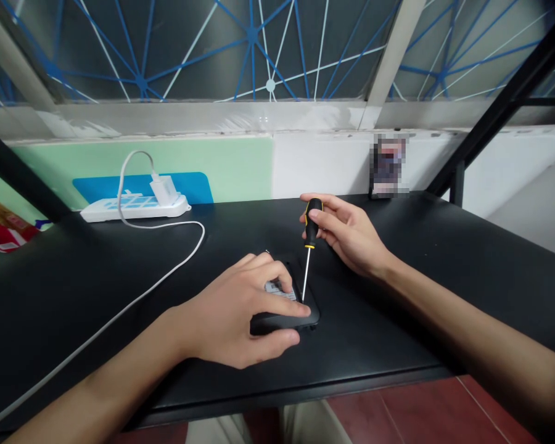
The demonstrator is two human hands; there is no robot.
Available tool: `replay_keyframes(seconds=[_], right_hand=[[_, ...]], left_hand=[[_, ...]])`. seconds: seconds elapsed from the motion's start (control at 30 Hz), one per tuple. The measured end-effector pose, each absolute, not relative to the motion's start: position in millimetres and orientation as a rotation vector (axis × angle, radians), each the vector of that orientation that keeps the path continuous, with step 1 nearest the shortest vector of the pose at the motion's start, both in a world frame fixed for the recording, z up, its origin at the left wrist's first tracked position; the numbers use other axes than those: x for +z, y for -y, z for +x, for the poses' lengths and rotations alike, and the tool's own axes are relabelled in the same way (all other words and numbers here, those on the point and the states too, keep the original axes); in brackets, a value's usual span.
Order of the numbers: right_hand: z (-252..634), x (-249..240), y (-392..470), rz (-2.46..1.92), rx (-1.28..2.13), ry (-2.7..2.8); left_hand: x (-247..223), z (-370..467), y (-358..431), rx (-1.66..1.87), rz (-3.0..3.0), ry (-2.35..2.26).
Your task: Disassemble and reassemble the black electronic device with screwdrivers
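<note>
A flat black device (pixel 282 325) with rounded corners and a white printed label (pixel 277 286) lies on the black desk. What kind of device it is cannot be made out, as my left hand (pixel 234 311) covers much of it. That hand holds it down, with the index finger stretched over the top near its right corner and the thumb along the near edge. In my right hand (pixel 346 231) is a screwdriver (pixel 312 225) with a black and yellow handle, gripped between thumb and fingers. Its metal shaft slants down, and the tip meets the device beside my left index fingertip.
A white power strip (pixel 106 211) with a charger (pixel 164 190) plugged in stands at the back left. From it a white cable (pixel 150 290) runs across the desk's left side. A red and orange packet (pixel 7 225) lies far left; a blurred-out upright object (pixel 387 168) leans at the back right.
</note>
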State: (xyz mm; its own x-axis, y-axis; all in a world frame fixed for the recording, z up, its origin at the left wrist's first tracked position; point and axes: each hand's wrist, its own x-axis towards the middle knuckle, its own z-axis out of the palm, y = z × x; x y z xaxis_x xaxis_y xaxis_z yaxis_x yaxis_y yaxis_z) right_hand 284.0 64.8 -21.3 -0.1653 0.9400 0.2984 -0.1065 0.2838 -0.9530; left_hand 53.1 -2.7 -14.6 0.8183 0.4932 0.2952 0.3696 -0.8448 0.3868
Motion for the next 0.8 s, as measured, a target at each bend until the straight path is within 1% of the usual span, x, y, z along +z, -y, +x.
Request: replay_keyframes(seconds=[0.57, 0.8], right_hand=[[287.0, -22.0, -67.4, -0.814, 1.139, 1.428], [288.6, -22.1, -70.1, -0.826, 1.086, 1.411]], left_hand=[[-11.8, 58.7, 3.0, 0.452, 2.517, -0.77], [-12.8, 58.9, 2.7, 0.438, 2.47, -0.787]])
